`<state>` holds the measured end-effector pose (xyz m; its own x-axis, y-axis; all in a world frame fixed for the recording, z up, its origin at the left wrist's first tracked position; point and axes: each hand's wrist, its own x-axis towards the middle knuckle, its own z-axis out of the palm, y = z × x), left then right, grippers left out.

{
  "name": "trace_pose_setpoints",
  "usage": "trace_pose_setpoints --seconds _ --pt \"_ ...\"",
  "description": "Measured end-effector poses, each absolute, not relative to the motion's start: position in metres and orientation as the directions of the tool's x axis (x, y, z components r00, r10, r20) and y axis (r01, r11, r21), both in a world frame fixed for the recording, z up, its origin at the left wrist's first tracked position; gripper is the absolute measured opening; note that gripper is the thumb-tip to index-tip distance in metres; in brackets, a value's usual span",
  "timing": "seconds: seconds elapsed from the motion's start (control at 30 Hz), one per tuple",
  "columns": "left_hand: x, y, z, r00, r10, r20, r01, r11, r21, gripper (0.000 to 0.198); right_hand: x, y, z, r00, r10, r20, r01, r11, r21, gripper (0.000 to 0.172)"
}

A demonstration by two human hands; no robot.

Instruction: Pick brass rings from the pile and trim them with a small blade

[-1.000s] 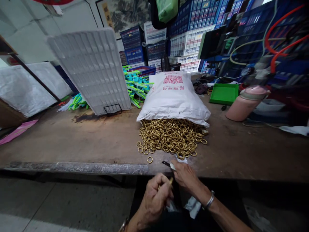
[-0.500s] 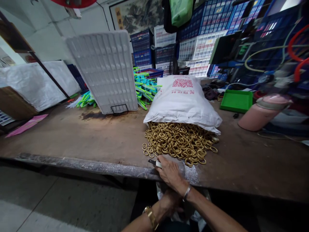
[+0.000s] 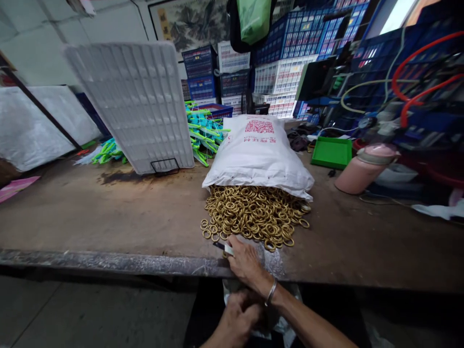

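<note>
My right hand (image 3: 246, 261) is at the table's front edge, with a silver bracelet on its wrist. Its fingers are closed on a small white-handled tool (image 3: 228, 249) whose flat, dark, blade-like tip points left. Just beyond the fingers lies a heap of gold-coloured rings (image 3: 253, 210), spilling from the mouth of a white sack (image 3: 253, 164). Below the edge, over my lap, my left hand (image 3: 239, 316) has its fingers curled together and is partly blurred. Whether it holds anything cannot be made out. Pale plastic (image 3: 261, 333) shows beside it.
On the left stands an upright translucent ribbed plastic panel (image 3: 134, 106) in a black wire stand. Green and blue plastic pieces (image 3: 203, 135) lie behind it. A green tray (image 3: 331, 152) and a pink bottle (image 3: 366, 166) stand at right. Stacked crates (image 3: 286, 75) fill the back.
The view has turned slightly right, so things appear further left. My left hand has come out from under my right wrist and drawn lower. My right hand keeps hold of the tool by the rings.
</note>
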<state>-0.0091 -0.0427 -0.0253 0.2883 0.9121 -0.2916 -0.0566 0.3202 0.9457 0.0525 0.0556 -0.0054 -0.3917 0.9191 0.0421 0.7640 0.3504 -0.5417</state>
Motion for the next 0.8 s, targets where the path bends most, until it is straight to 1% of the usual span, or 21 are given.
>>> trace_pose_setpoints --seconds 0.07,0.13,0.17,0.2,0.27,0.33,0.4,0.5,0.57,0.63,0.7,0.73,0.8 --pt "-0.019 -0.043 -0.017 0.070 0.983 -0.170 -0.004 0.170 0.985 0.020 0.062 0.057 -0.005 -0.361 0.932 0.025 0.702 0.289 -0.651 0.008" --pt "-0.028 -0.038 -0.014 -0.098 0.993 -0.060 0.118 0.071 0.990 0.022 0.074 0.056 -0.004 -0.322 0.947 0.000 0.624 0.212 -0.752 0.010" --pt "-0.030 -0.035 -0.013 -0.140 0.990 -0.003 0.183 0.028 0.983 0.024 0.080 0.055 -0.003 -0.303 0.953 -0.021 0.580 0.167 -0.797 0.012" --pt "-0.032 -0.031 -0.013 -0.152 0.987 0.054 0.241 -0.017 0.970 0.026 0.085 0.053 -0.003 -0.286 0.957 -0.047 0.535 0.119 -0.837 0.012" --pt "-0.031 -0.023 -0.012 -0.084 0.983 0.163 0.312 -0.130 0.941 0.027 0.095 0.049 -0.003 -0.271 0.957 -0.104 0.440 0.027 -0.898 0.010" --pt "-0.027 -0.017 -0.010 0.025 0.974 0.225 0.312 -0.222 0.924 0.025 0.103 0.045 -0.004 -0.277 0.949 -0.148 0.343 -0.046 -0.938 0.010" --pt "-0.021 -0.013 -0.008 0.079 0.968 0.239 0.287 -0.251 0.924 0.022 0.107 0.041 -0.006 -0.285 0.940 -0.189 0.253 -0.117 -0.960 0.011" --pt "-0.013 -0.010 -0.004 0.055 0.980 0.194 0.273 -0.201 0.941 0.016 0.110 0.038 -0.008 -0.279 0.933 -0.228 0.160 -0.189 -0.969 0.016" --pt "-0.010 -0.008 -0.002 0.023 0.993 0.118 0.222 -0.120 0.968 0.013 0.110 0.037 -0.008 -0.261 0.942 -0.213 0.146 -0.180 -0.973 0.020" --pt "-0.007 -0.005 0.001 -0.006 1.000 -0.015 0.103 0.016 0.995 0.015 0.111 0.037 -0.006 -0.242 0.952 -0.189 0.163 -0.152 -0.975 0.022" --pt "-0.004 -0.003 0.004 -0.004 0.987 -0.163 -0.021 0.163 0.986 0.019 0.112 0.036 -0.004 -0.226 0.956 -0.186 0.203 -0.140 -0.969 0.022" --pt "-0.002 -0.003 0.005 0.010 0.976 -0.215 -0.061 0.216 0.975 0.022 0.112 0.036 -0.003 -0.219 0.957 -0.189 0.222 -0.140 -0.965 0.022" --pt "0.000 -0.002 0.008 0.038 0.964 -0.264 -0.096 0.266 0.959 0.026 0.114 0.036 0.000 -0.205 0.960 -0.191 0.255 -0.136 -0.957 0.022"
